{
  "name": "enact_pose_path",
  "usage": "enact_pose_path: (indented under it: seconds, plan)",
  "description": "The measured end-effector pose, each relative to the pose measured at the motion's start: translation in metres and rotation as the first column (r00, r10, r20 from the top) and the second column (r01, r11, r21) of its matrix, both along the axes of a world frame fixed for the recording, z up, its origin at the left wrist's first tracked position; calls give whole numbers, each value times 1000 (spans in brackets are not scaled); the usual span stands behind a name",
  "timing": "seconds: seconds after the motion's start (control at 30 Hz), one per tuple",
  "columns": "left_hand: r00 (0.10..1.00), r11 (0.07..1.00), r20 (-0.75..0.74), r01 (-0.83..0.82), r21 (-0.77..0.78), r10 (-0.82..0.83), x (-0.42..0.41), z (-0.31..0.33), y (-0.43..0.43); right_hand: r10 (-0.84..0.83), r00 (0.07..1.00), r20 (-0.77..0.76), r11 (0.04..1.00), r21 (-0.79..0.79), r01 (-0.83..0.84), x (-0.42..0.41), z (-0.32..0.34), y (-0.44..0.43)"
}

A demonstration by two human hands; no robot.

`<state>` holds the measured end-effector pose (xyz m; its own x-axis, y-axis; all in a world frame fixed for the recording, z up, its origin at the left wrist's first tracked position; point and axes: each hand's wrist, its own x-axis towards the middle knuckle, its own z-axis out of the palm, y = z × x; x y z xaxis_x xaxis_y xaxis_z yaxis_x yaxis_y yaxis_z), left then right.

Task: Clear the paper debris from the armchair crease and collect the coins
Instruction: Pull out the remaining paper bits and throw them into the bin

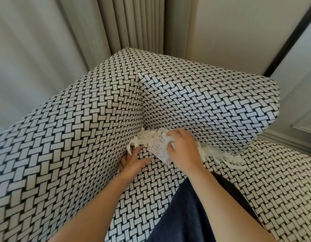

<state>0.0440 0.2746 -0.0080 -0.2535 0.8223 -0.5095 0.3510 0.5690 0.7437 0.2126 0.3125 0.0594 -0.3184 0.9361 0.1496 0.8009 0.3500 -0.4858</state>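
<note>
White shredded paper strips fill the back crease of the black-and-white woven-pattern armchair, and more strips trail to the right along the crease. My right hand grips a bunch of strips together with a printed paper slip. My left hand lies flat, fingers straight, pressing the seat beside the left armrest, its fingertips near the strips. No coins are visible.
A cushion in the same pattern leans against the chair back above the crease. Grey curtains hang behind on the left, and a wall stands behind on the right. My dark blue trouser leg rests on the seat.
</note>
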Motion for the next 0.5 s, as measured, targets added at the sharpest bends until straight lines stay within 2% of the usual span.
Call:
enact_pose_path:
  seconds: [0.1,0.27,0.3,0.37,0.47,0.5]
  plan:
    - [972,989,203,-133,58,119,14,10,16,135,988,74,990,-48,-132,-9,-11,-3]
    - [869,954,427,-296,47,249,26,8,41,106,994,14,992,-69,-105,-18,-25,1]
    - [853,938,425,-346,30,302,26,3,44,88,996,1,994,-69,-87,-20,-29,5]
    - [863,907,308,-422,2,401,30,-1,42,61,998,-2,995,-82,-61,-23,-32,7]
    - [872,902,264,-431,19,411,39,-3,40,35,999,4,992,-119,-35,-26,-38,11]
    - [887,903,208,-429,40,412,41,-4,40,33,999,2,992,-123,-32,-27,-39,12]
